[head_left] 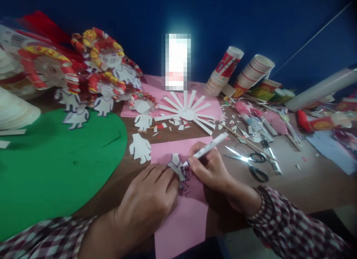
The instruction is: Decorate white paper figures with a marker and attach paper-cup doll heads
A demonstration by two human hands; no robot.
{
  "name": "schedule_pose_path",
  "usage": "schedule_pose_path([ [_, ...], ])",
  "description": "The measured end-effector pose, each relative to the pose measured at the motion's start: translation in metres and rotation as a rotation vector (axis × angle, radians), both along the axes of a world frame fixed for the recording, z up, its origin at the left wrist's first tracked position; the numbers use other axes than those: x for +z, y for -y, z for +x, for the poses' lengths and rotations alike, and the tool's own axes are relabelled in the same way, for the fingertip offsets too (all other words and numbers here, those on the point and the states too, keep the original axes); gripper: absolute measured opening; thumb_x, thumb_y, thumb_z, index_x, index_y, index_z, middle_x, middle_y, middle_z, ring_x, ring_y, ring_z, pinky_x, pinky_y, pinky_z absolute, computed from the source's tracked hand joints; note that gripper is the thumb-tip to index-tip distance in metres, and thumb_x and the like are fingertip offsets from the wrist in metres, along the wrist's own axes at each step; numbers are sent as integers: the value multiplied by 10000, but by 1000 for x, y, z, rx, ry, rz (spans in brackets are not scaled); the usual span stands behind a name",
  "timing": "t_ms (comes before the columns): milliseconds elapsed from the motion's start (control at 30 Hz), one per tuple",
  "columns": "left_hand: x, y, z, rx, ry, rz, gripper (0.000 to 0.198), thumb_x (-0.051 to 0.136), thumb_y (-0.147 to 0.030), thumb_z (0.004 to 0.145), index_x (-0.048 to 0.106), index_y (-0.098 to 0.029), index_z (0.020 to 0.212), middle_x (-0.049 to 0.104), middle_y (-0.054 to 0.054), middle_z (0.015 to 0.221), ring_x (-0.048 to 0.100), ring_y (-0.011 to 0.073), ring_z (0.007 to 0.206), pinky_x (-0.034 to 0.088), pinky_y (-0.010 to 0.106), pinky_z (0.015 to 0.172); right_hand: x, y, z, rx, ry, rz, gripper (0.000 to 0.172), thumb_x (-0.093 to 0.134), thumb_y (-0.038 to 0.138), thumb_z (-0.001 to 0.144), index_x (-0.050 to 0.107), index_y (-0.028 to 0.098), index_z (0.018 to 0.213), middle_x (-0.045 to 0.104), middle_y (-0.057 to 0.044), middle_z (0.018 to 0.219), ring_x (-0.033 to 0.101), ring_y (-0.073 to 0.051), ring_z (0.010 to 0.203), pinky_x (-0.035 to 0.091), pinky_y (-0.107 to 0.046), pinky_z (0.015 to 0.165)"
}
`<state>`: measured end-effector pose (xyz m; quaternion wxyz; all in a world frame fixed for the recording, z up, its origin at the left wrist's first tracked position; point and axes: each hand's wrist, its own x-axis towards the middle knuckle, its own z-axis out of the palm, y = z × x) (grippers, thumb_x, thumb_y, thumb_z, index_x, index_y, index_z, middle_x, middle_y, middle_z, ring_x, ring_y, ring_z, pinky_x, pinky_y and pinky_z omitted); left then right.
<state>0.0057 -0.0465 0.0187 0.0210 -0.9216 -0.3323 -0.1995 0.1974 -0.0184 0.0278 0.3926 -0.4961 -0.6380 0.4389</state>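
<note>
My right hand (212, 168) grips a white marker (208, 148), its tip touching a small white paper figure (177, 166) with purple lines on it. My left hand (150, 201) lies over the figure's lower part, fingers curled and pressing it onto a pink sheet (185, 214). Purple marks show on the pink sheet beside the figure. Another blank white paper figure (140, 148) lies just left of the pink sheet.
Scissors (251, 163) lie open to the right of my hand. A large green sheet (55, 166) covers the left. Behind are decorated paper dolls (104, 76), a white cut-paper sun (186, 112), stacked paper cups (252, 74), scraps, sticks and pens.
</note>
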Motion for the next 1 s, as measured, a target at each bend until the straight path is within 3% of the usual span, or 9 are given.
schedule_pose_path([
  [267,4,-9,-4,-7,59,-36,167,497,-186,879,658,-143,866,625,70,796,595,225,753,514,379,668,-5,-3,3,-90,-212,-93,122,535,314,897,535,193,882,530,55,583,463,-67,442,361,-168,396],
  [433,12,-20,-12,93,37,-14,151,494,-195,885,641,-158,885,637,56,807,591,228,761,460,372,671,-11,-2,7,-86,-100,38,183,508,316,943,583,198,1062,608,29,665,546,-78,513,456,-188,484],
  [667,13,-44,-23,256,46,40,162,502,-207,890,657,-160,886,666,63,822,613,204,772,436,333,702,-9,-4,11,-49,112,212,193,466,295,970,605,199,1062,645,-8,796,621,-103,643,508,-227,624],
  [800,16,-48,-25,342,13,-157,184,512,-248,875,678,-170,862,683,55,777,630,189,742,433,306,682,-7,-7,13,-37,184,225,203,469,299,963,591,190,1083,654,-15,781,630,-125,641,506,-240,619],
  [900,24,-39,-23,415,-35,-396,189,535,-313,851,685,-202,827,685,23,729,627,162,673,408,266,604,-6,-8,15,-36,215,225,205,471,294,954,595,191,1080,665,-23,777,641,-139,655,499,-237,604],
  [1000,31,-29,-19,500,-79,-482,207,526,-353,852,683,-221,822,690,10,718,623,157,637,376,252,565,-4,-9,15,-53,237,227,206,461,281,950,613,192,1058,669,-25,767,641,-142,652,486,-232,587],
])
